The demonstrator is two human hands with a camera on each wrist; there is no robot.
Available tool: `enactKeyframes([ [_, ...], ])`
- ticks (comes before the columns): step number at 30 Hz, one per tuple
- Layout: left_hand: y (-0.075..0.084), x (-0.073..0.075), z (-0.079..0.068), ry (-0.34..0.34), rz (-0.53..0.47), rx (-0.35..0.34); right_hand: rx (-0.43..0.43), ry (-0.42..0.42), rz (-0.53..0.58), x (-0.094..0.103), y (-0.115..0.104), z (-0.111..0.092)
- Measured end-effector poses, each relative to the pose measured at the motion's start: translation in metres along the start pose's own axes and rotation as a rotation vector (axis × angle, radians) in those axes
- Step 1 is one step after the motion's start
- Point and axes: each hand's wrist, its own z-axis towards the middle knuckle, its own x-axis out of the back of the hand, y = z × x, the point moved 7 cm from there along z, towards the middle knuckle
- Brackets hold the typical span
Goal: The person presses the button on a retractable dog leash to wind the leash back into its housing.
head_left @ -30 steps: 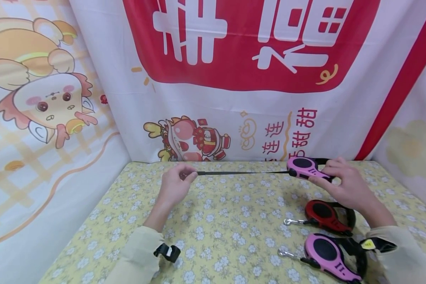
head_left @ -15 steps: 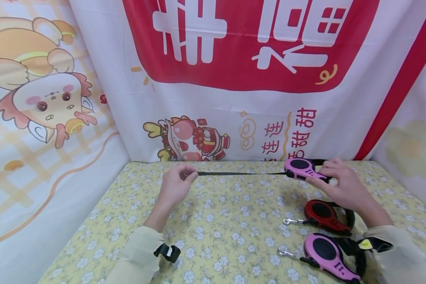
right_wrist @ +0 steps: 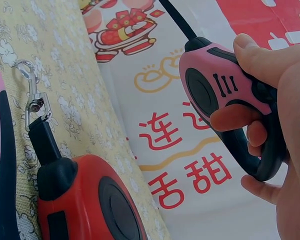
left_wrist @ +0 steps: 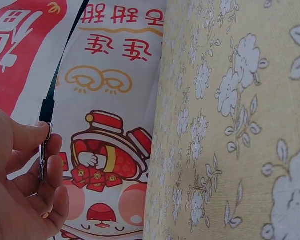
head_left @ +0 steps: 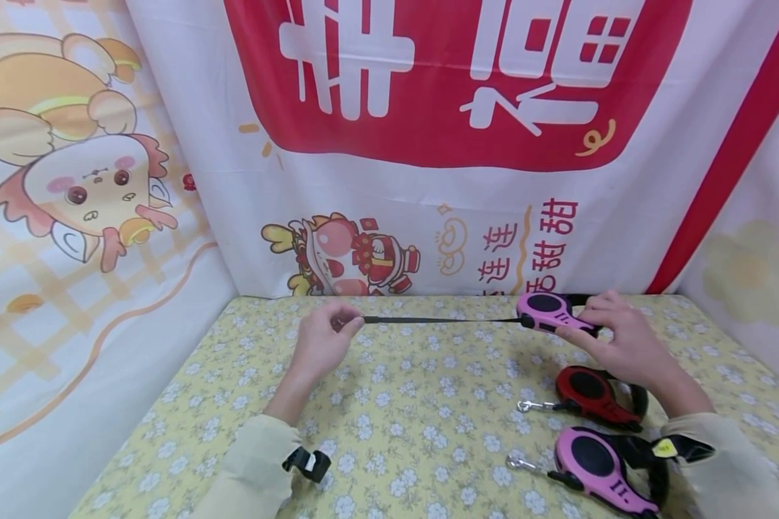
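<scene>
My right hand (head_left: pixel 623 335) grips the black handle of a pink retractable dog leash (head_left: pixel 545 311), held up over the back of the table. Its black strap (head_left: pixel 441 320) runs taut to the left, across to my other hand. There my left hand (head_left: pixel 321 342) pinches the strap's end at the metal clip (left_wrist: pixel 42 155), thumb on top and fingers curled beneath. In the right wrist view the fingers wrap the handle (right_wrist: pixel 260 162) and the thumb lies along the top of the casing.
A red retractable leash (head_left: pixel 591 393) lies on the table below my right hand, its metal clip pointing left. Nearer me lies a second pink leash (head_left: pixel 593 461), partly under the right sleeve's strap. Flowered cloth covers the table (head_left: pixel 389 432); a printed curtain (head_left: pixel 396 180) hangs behind it.
The right hand has drifted slightly left and down with the pink leash, and the stretch of strap is a little shorter. The left hand has barely moved.
</scene>
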Motion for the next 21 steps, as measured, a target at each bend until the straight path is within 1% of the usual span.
enactKeyframes([
  [6, 0.0018, -0.0019, -0.0027, -0.01, -0.014, -0.008, 0.012, -0.015, 0.001, -0.0038, -0.0006, -0.0006],
  [14, 0.0025, -0.0035, -0.0036, -0.02, -0.019, 0.0, 0.055, 0.005, 0.017, -0.0061, -0.0047, 0.0007],
  [21, 0.0031, -0.0055, -0.0033, -0.02, -0.016, -0.01, 0.06, -0.004, 0.004, -0.0089, -0.0056, 0.0016],
])
